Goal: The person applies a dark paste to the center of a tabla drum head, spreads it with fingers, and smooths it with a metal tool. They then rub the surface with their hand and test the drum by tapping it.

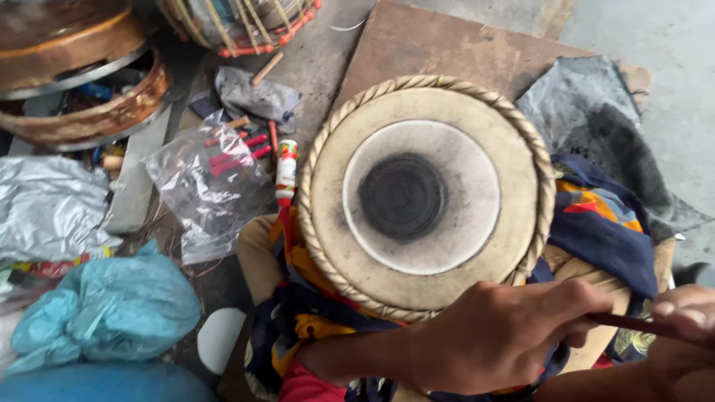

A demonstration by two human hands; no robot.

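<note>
A round hand drum (424, 197), with a pale skin, a black centre patch and a braided rim, sits upright at centre frame on a patterned blue and orange cloth (603, 223), skin facing up. The left hand (499, 335) lies at the drum's near edge, fingers curled and pressed together around one end of a thin dark red strap (633, 324), knuckles touching the braid. The right hand (689, 327), partly cut off at the lower right corner, pinches the same strap between thumb and fingers, so the strap runs taut between both hands. Just left of the drum stands a small bottle (286, 170) with a red and green label. Further left lie a clear plastic bag (201, 201) holding red sticks, a crumpled blue bag (104, 305), and stacked metal drum shells (82, 89).
</note>
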